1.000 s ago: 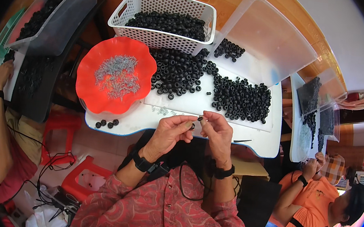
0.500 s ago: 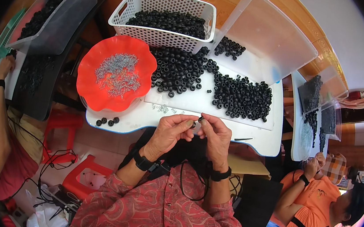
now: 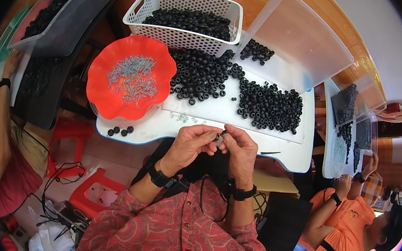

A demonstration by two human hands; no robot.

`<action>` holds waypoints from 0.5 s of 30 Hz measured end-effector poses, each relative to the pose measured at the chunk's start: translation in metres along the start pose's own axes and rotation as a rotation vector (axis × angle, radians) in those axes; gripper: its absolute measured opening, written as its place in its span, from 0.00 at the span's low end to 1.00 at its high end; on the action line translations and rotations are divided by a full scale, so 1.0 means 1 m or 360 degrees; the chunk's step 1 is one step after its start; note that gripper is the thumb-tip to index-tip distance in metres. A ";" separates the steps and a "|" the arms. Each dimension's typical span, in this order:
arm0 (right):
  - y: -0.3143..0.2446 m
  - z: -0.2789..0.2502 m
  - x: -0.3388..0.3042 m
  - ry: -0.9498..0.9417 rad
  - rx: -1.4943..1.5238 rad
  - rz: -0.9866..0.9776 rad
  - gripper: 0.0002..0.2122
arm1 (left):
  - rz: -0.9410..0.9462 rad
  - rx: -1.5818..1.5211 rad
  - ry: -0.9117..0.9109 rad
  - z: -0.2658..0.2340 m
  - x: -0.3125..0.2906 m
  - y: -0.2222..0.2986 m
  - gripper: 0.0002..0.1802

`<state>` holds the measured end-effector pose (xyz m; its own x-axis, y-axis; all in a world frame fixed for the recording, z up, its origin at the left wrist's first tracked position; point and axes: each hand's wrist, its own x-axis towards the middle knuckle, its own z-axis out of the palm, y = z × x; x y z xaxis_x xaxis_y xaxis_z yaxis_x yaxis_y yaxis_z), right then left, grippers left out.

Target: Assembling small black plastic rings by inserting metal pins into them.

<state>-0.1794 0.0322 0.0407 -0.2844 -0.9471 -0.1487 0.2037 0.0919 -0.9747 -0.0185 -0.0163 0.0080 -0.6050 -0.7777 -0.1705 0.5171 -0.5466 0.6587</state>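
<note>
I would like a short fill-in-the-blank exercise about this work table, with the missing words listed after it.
1. The small grey metal parts lie in a wavy dish of ____ colour.
2. The white basket holds rings that are ____ in colour.
3. The left hand and the right hand meet at the table's ____ edge.

Missing words: red; black; near

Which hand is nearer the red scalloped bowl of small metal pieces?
Left. The left hand sits just below and right of the red bowl; the right hand is farther right, beyond it.
</note>
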 end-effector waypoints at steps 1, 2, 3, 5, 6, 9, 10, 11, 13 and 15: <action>0.000 0.000 0.000 -0.0002 0.0000 0.0003 0.10 | -0.0002 0.0001 -0.0009 0.000 0.000 0.000 0.14; 0.000 0.000 0.000 -0.0008 0.0001 0.0019 0.10 | -0.0002 0.0000 -0.0006 0.000 0.000 0.000 0.14; 0.000 0.000 -0.001 -0.0015 0.0003 0.0035 0.10 | -0.0008 -0.0015 -0.0013 -0.001 -0.001 0.000 0.14; 0.000 -0.001 -0.001 -0.0019 0.0015 0.0042 0.10 | -0.0013 -0.0031 -0.0017 -0.002 0.000 -0.001 0.15; 0.000 -0.001 -0.002 -0.0023 0.0028 0.0046 0.09 | -0.0025 -0.0137 -0.0059 -0.003 0.000 -0.001 0.15; -0.002 0.002 -0.004 -0.0007 -0.0093 -0.0169 0.08 | -0.0047 -0.0315 -0.0088 -0.003 0.000 0.000 0.15; -0.003 0.004 -0.005 -0.0010 -0.0093 -0.0167 0.08 | -0.0057 -0.0386 -0.0080 -0.002 0.000 0.000 0.15; -0.004 0.005 -0.005 0.0006 -0.0209 -0.0280 0.09 | -0.0055 -0.0387 -0.0077 -0.001 0.001 0.000 0.15; -0.007 0.009 -0.007 0.0020 -0.0325 -0.0393 0.09 | -0.0071 -0.0420 -0.0048 -0.001 0.001 0.001 0.15; -0.011 0.013 -0.009 0.0046 -0.0285 -0.0372 0.09 | -0.0064 -0.0430 -0.0069 -0.002 0.002 -0.001 0.15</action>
<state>-0.1664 0.0357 0.0549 -0.3313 -0.9400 0.0813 -0.0385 -0.0727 -0.9966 -0.0185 -0.0178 0.0055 -0.6505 -0.7431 -0.1571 0.6316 -0.6441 0.4315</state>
